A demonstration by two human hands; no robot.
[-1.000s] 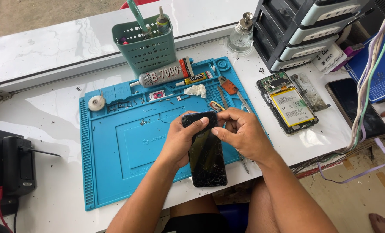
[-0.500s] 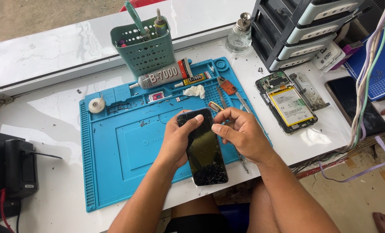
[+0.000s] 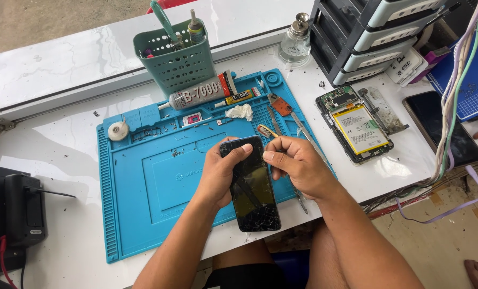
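A black phone [image 3: 252,187] with a cracked screen is held over the blue work mat [image 3: 153,192], near its front edge. My left hand [image 3: 220,174] grips its left side, thumb resting on the top of the glass. My right hand [image 3: 295,166] is at the phone's upper right edge, fingers curled against the rim. Whether a small tool is pinched in those fingers cannot be told.
An opened phone with a yellow battery [image 3: 356,126] lies to the right of the mat. A glue tube [image 3: 198,96], tweezers [image 3: 298,128], a tape roll [image 3: 118,130] and a green tool basket [image 3: 174,56] sit at the back. Grey drawers [image 3: 378,32], a glass bottle [image 3: 295,40] and cables [image 3: 453,107] stand right.
The phone has tilted a little toward upright and my left thumb has slid onto its top edge. My right fingers stay at the upper right rim.
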